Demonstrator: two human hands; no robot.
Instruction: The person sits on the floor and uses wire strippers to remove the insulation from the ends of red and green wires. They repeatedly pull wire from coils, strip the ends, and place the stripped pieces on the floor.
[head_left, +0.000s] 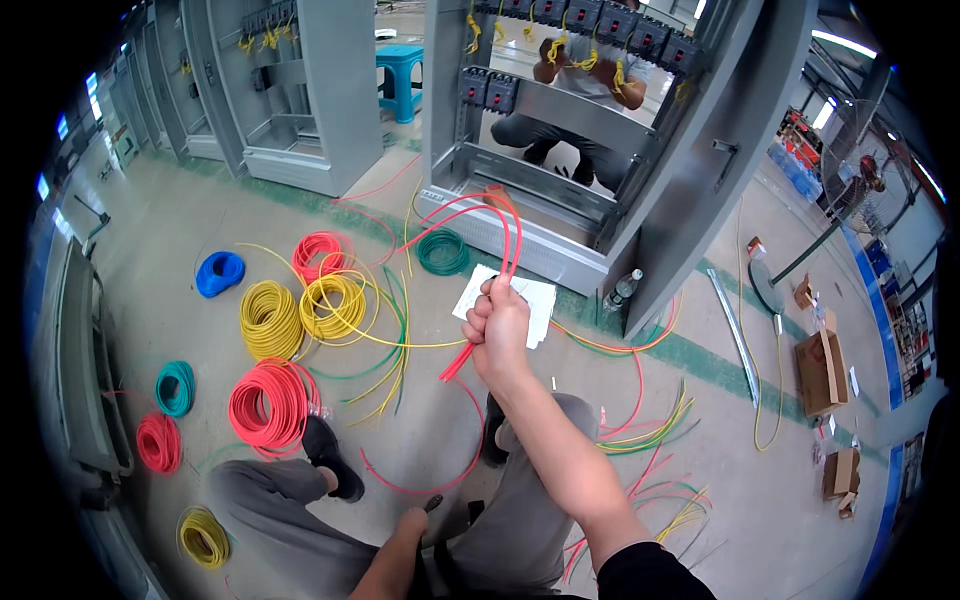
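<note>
My right hand is raised in front of me, closed in a fist around a bundle of red wires. The wires loop up above the fist toward the open cabinet, and their short ends stick out below it. Low between my knees, my left hand looks closed at a small dark thing, too small to name. White papers lie on the floor behind the right fist. On the floor below the fist curves a loose red wire.
A grey cabinet with breakers stands ahead, a person crouching behind it. Yellow, red, green and blue wire coils lie left and ahead. Cut wires, a bottle, a fan and cartons are right.
</note>
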